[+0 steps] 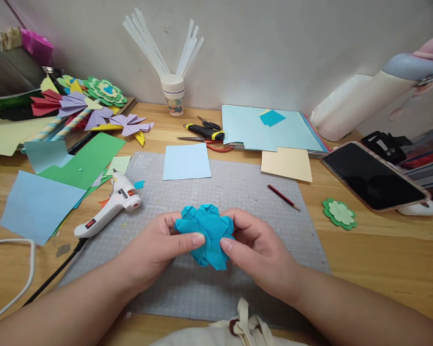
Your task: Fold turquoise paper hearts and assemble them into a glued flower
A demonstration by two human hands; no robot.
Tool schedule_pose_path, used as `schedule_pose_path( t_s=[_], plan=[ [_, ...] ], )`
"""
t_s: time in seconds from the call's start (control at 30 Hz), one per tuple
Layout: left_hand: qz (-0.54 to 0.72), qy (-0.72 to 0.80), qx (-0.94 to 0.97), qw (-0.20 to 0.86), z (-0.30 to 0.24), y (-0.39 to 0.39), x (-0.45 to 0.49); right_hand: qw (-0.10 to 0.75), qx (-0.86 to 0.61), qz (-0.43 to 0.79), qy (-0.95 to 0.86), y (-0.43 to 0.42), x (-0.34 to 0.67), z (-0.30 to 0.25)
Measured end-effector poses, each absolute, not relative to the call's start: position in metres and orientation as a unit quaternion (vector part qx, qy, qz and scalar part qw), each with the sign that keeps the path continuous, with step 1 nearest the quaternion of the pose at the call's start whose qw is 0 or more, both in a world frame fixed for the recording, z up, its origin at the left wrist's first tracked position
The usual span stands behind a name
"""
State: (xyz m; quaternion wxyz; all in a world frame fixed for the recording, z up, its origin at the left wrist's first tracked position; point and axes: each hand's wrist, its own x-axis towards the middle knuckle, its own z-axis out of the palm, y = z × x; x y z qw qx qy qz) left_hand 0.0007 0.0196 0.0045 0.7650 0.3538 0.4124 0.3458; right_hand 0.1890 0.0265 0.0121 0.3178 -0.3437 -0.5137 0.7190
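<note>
A bright blue folded paper flower (210, 226) is held between both hands above the grey cutting mat (159, 288). My left hand (169, 242) grips its left side, thumb pressed on the front face and fingers behind. On the right side my right hand (252, 247) pinches it the same way, its thumb near the lower right petals. The fingers behind the flower are mostly hidden. Left of the hands a white hot glue gun (110, 204) lies on its side at the mat's edge. Beyond the flower, a light blue paper square (186, 161) rests on the mat.
Scissors (218, 145) and a yellow-black utility knife (204, 131) lie behind the mat. A pencil (283, 197), a green paper flower (339, 213) and a phone (375, 175) are at right. Paper cups (173, 96) hold glue sticks; paper sheets (43, 204) lie at left.
</note>
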Motion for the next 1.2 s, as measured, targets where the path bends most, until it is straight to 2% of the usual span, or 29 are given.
schedule_pose_path(
  t_s=[0.37,0.6,0.77,0.93,1.2],
  plan=[
    [0.382,0.44,0.356,0.731,0.003,0.02,0.002,0.364,-0.386,0.619,-0.579,0.021,0.186,0.01],
    [0.397,0.456,0.4,0.689,0.005,0.019,0.002,0.443,-0.384,0.473,-0.658,0.02,0.189,0.003],
    [0.387,0.485,0.414,0.666,0.006,0.017,0.003,0.385,-0.387,0.589,-0.596,0.026,0.189,0.01],
    [0.356,0.449,0.375,0.729,0.002,0.019,0.003,0.348,-0.392,0.69,-0.499,0.033,0.188,0.013],
    [0.361,0.44,0.372,0.733,0.0,0.019,0.003,0.357,-0.39,0.695,-0.487,0.03,0.187,0.008]
  ],
)
